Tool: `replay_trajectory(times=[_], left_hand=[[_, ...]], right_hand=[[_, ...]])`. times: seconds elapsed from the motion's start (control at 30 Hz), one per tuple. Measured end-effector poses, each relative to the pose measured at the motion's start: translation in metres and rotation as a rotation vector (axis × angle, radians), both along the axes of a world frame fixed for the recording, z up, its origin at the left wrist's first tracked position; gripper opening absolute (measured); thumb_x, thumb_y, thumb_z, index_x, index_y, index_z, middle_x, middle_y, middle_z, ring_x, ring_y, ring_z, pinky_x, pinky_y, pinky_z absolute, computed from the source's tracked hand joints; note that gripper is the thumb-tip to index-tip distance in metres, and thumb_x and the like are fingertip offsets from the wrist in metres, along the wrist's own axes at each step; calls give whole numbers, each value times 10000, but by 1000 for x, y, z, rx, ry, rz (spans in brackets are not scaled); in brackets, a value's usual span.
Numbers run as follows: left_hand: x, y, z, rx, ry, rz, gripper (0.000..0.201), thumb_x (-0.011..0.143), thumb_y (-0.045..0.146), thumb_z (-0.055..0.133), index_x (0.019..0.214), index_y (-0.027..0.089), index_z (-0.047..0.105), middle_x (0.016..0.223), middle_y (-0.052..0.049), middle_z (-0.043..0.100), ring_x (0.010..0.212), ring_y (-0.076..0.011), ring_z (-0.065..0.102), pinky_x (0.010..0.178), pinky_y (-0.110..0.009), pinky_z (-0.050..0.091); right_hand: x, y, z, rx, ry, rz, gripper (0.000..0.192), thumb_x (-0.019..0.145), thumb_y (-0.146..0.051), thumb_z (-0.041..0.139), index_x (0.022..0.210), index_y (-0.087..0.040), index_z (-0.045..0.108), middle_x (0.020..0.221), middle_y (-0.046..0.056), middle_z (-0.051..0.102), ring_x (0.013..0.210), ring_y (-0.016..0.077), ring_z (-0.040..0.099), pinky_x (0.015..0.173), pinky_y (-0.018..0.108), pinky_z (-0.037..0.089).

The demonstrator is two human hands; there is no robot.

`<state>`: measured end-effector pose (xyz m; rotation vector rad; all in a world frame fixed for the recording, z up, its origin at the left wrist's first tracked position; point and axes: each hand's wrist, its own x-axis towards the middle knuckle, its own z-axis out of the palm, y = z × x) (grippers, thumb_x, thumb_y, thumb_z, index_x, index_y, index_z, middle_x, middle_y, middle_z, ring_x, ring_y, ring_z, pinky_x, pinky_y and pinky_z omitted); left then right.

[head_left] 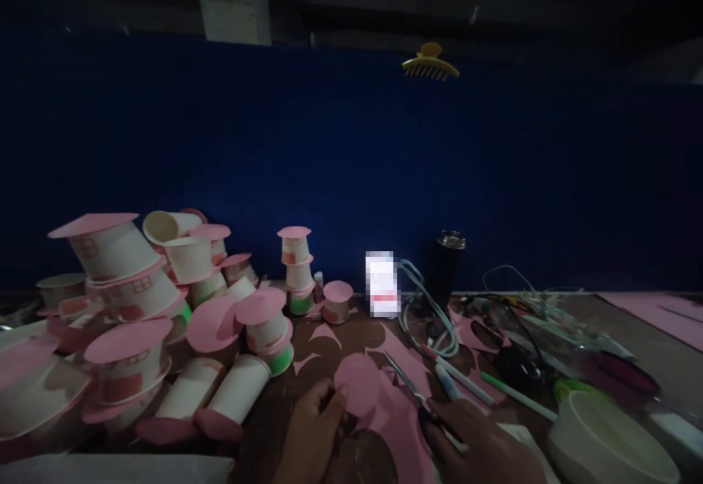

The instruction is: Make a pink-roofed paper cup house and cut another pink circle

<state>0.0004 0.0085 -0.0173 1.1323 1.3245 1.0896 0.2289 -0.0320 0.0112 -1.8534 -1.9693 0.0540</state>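
A pink paper disc (pixel 356 385) is being pinched at its lower left edge by the left hand (pixel 313 433), thumb on top and fingers curled beneath, low in the middle of the view just above the bench (pixel 648 352). A pair of scissors (pixel 409 385) is being gripped by the right hand (pixel 477 444), fingers closed about the handles, the blades pointing up and left over a sheet of pink paper (pixel 403 425) lying just beside the disc. Whether the blades are being held apart or together cannot be told in this dim light.

For a clean round edge, the paper is best being turned into the blades by the left hand while the scissors are being kept steady; short bites near the pivot are likely to give a smoother curve than long snips at the tips. The pinch is best being kept close to the cut line but clear of it, so that the thin paper is not buckling.

To the left, paper cups capped with pink discs (pixel 137 301) are lying stacked and toppled; a short upright stack of capped cups (pixel 296 272) is standing further back. Pens (pixel 466 381), a tangle of cables (pixel 428 308), a dark tumbler (pixel 447 264) and a white bowl (pixel 609 440) are lying to the right, near enough for the right elbow to be catching them.
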Motion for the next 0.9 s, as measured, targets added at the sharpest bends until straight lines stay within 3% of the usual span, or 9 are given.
replay_trajectory(times=[0.17, 0.3, 0.43, 0.63, 0.9], left_hand=[[-1, -1, 8, 41, 66, 19, 380, 739, 552, 586, 666, 181, 560, 496, 37, 517, 408, -95, 424, 398, -188, 302], [-4, -2, 6, 80, 81, 2, 363, 772, 527, 568, 676, 177, 562, 510, 35, 533, 425, -88, 441, 407, -178, 326], [-5, -2, 2, 92, 72, -11, 336, 772, 501, 579, 685, 177, 563, 523, 44, 535, 421, -80, 450, 395, -169, 341], [-6, -1, 4, 131, 65, 5, 273, 774, 436, 567, 685, 180, 532, 571, 50, 538, 383, -69, 458, 341, -163, 334], [-6, -2, 7, 179, 122, -78, 231, 771, 268, 608, 587, 157, 522, 514, 53, 530, 368, -52, 472, 364, -146, 327]], right_hand=[[-1, -1, 1, 31, -99, 36, 198, 866, -363, 561, 830, -313, 749, 912, 20, 754, 899, 260, 670, 762, 340, 459], [-2, 0, -2, -56, -128, 36, 282, 935, -361, 464, 880, -294, 733, 912, 20, 730, 854, 236, 671, 644, 310, 419], [-3, 1, -2, -68, -151, 21, 217, 921, -350, 509, 959, -304, 717, 944, 9, 707, 780, 209, 680, 574, 281, 367], [-7, 2, -4, -43, -175, 15, 264, 915, -414, 503, 1030, -276, 696, 972, 45, 678, 849, 239, 654, 592, 289, 353], [-13, 0, -11, 38, -202, 22, 314, 914, -436, 482, 1048, -252, 698, 969, 75, 677, 880, 246, 623, 622, 302, 354]])
